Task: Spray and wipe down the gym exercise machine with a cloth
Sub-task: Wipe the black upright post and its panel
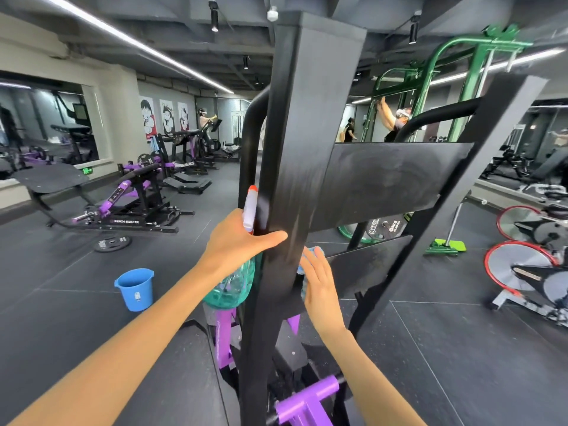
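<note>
**Post between the two grips, cloth on its right flank**

We had the black post (295, 179) of the machine straight ahead, its long axis running upright with a slight lean, from the purple base up past the top of view. It stood between our hands.

The left grip (239, 241) was curled round the bottle (233, 287) just left of the post, one digit stretched across and touching the post's front face. The bottle stood upright, parallel to the post, with its white and orange head above the hand and its teal body below. We could not tell which way the nozzle faced.

The right grip (319, 284) lay flat, fingers straight, pressing the blue cloth (312, 251) against the post's right flank. It sat a little lower than the left. Only a corner of cloth showed above the fingertips, and the hand hid the rest.

We judged that the coming wipe turned on that axis. The cloth was already on the post under the right grip, so the stroke should run along the post, up or down. Pale streaks showed on the post's face and on the wide panel (384, 179) to the right, which we took for wet film not yet wiped.
</note>
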A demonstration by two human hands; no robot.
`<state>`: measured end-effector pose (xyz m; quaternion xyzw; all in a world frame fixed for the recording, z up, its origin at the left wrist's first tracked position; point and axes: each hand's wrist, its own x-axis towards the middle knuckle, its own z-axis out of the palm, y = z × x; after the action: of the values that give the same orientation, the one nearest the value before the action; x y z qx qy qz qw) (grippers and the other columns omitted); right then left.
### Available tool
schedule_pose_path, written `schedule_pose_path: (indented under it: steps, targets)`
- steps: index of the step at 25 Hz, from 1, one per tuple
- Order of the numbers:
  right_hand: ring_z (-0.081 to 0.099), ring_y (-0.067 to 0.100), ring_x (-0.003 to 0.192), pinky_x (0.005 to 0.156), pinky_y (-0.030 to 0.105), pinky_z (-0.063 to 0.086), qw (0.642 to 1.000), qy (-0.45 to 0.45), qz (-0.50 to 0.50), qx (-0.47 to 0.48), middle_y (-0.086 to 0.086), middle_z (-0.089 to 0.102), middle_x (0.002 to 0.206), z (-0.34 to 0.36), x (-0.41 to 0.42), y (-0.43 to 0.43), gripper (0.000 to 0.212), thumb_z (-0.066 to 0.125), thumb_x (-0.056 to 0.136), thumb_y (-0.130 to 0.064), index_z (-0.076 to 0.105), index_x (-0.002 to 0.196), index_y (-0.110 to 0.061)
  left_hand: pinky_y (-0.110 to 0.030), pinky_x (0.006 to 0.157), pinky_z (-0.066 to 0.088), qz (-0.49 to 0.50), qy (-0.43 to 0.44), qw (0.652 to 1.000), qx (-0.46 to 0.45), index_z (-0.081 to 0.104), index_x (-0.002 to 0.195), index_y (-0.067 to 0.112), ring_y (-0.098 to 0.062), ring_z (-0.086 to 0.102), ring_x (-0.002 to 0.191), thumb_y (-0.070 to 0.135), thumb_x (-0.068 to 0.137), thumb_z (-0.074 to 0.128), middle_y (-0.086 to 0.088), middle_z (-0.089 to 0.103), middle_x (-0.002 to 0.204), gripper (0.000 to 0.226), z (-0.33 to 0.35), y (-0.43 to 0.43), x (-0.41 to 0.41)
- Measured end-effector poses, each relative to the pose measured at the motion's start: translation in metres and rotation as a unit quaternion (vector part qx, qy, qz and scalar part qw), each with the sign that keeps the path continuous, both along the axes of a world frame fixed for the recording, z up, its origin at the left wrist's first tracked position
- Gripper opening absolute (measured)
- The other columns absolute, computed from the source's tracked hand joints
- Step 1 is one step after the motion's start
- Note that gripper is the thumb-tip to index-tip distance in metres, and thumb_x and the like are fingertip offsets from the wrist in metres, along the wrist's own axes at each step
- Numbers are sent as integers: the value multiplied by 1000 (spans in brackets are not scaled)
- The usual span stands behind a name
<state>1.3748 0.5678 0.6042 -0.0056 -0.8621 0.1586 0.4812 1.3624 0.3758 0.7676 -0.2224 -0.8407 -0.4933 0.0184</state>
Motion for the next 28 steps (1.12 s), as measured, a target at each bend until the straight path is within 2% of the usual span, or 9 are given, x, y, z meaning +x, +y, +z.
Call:
schedule_pose_path:
  steps: [3,6,8,10,15,19,23,25,28]
  targets:
    - [36,25,130,115,25,20,997,48,-61,-30,3,54,123,2,-7,34,62,42,74,26,54,123,-11,-32,79,50,-12,-9,1000,2,60,102,11,-21,64,90,51,63,82,-7,68,98,60,-3,-1,-7]
    - [49,24,121,104,33,39,970,83,-96,-207,7,59,119,21,0,67,53,39,79,24,61,115,-7,-40,90,55,-24,-10,1000,-3,64,107,19,-15,68,94,61,44,74,0,72,102,77,1,-2,-8]
    - [59,17,99,87,24,47,901,187,-116,-374,7,61,110,46,7,71,41,36,86,12,63,111,-6,-42,91,54,-26,-6,1000,-11,64,109,21,-14,68,94,64,40,71,1,72,104,82,3,-1,-9]
    - [55,18,113,95,19,42,843,308,-130,-422,7,55,123,73,13,65,42,38,91,4,55,127,-5,-42,92,54,-23,1,1000,-20,61,117,24,-15,67,95,62,42,71,0,70,107,85,4,-1,-7]
    - [48,5,118,95,6,33,918,279,-53,-276,6,47,127,98,11,9,45,43,93,7,49,136,-5,-41,89,55,-20,3,1000,-18,60,117,21,-18,66,95,60,45,73,-4,70,108,82,4,0,-8]
    - [46,12,119,100,8,32,980,133,36,-142,-1,45,128,39,27,-2,49,40,91,6,51,135,-11,-34,89,53,-46,32,998,-27,53,129,31,-13,65,96,55,56,75,3,68,106,80,6,0,-2]
    - [35,8,132,113,19,24,993,33,13,-116,-3,39,141,1,20,19,71,46,81,24,43,139,-15,-17,78,48,-51,37,998,-19,61,113,27,-9,64,96,32,74,80,6,69,102,44,7,0,-4]
    - [27,18,141,114,16,17,998,-4,14,-60,2,32,150,-8,14,17,76,46,80,25,37,144,-15,-20,81,49,-54,35,998,-20,62,112,28,-9,65,97,33,73,81,7,70,103,43,6,-1,-6]
    - [37,21,135,109,26,32,999,10,-21,31,5,40,146,-15,13,48,63,43,84,16,43,141,-10,-28,86,53,-43,14,999,-24,63,110,28,-9,66,96,42,64,83,9,71,102,52,4,-1,-11]
